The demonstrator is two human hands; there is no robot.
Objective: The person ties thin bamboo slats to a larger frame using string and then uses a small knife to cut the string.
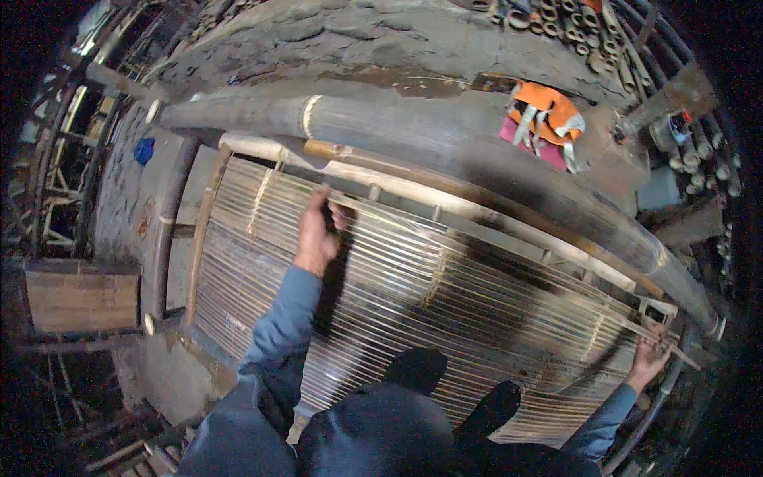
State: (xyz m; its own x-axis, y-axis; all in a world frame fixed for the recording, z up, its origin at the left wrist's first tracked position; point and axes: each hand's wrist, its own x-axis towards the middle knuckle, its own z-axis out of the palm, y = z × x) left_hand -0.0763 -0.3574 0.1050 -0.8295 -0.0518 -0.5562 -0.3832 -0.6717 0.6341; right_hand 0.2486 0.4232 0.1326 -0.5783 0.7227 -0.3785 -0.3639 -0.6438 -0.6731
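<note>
Below me lies a slatted bamboo panel [350,262], its thin strips running left to right and tied with pale bindings. My left hand [316,238] is above its far edge, fingers closed around a dark, knife-like tool [327,213]; blur hides its exact shape. A long pale bamboo strip [509,258] runs along the far edge, from beside my left fingers to my right hand. At the panel's far right corner, my right hand [652,358] is closed on the strip, and the strip's end sticks out past the fingers.
A thick bamboo pole [397,127] crosses beyond the panel. Past it lies an orange and pink cloth item [544,123] with grey straps. Cut bamboo tubes [568,28] are stacked at the far right. My dark-clad feet [417,370] are on the panel. A brown box-like block [82,298] is at left.
</note>
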